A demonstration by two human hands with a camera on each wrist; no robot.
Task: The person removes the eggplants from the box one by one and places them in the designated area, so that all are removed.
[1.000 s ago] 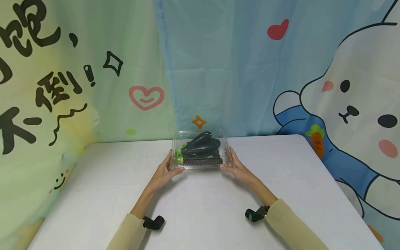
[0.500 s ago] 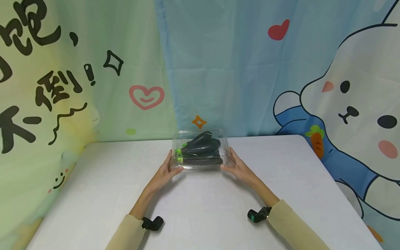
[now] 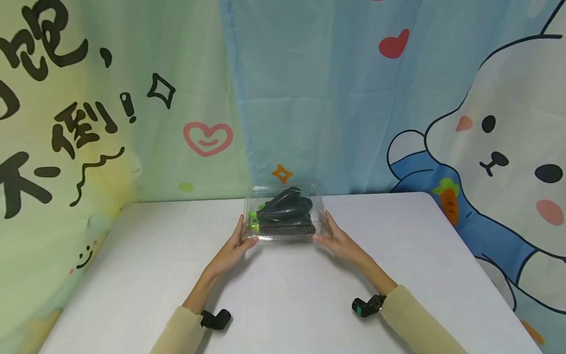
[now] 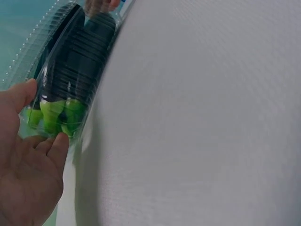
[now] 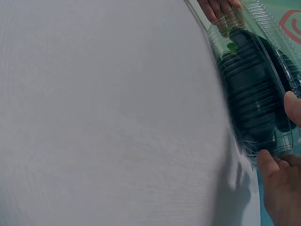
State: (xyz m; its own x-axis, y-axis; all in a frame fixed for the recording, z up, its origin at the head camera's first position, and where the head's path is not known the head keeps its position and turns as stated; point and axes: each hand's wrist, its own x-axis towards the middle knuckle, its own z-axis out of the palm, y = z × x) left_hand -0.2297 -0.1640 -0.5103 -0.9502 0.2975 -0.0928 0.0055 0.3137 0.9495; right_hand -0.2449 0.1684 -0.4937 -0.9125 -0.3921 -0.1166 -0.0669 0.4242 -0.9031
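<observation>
A clear plastic clamshell box [image 3: 255, 197] with several dark eggplants [image 3: 283, 212] inside is near the far edge of the table. The eggplants have bright green stem ends, which point left in the head view. My left hand [image 3: 233, 249] holds the box by its left end, the thumb at the near corner. At the opposite end my right hand [image 3: 340, 242] grips it the same way. In the left wrist view the thumb of the left hand [image 4: 30, 176] lies on one face, the fingers under the other. The right wrist view shows the right hand [image 5: 283, 186] with thumb and fingers likewise on two sides.
A white table [image 3: 283, 295] spreads in front and to both sides. Right behind the box hangs a printed curtain [image 3: 292, 98] at the table's far edge. Each wrist carries a small black camera, one on the left wrist [image 3: 216, 319] and one on the right.
The right wrist has shifted slightly to the right. The box and both hands' hold on it look the same.
</observation>
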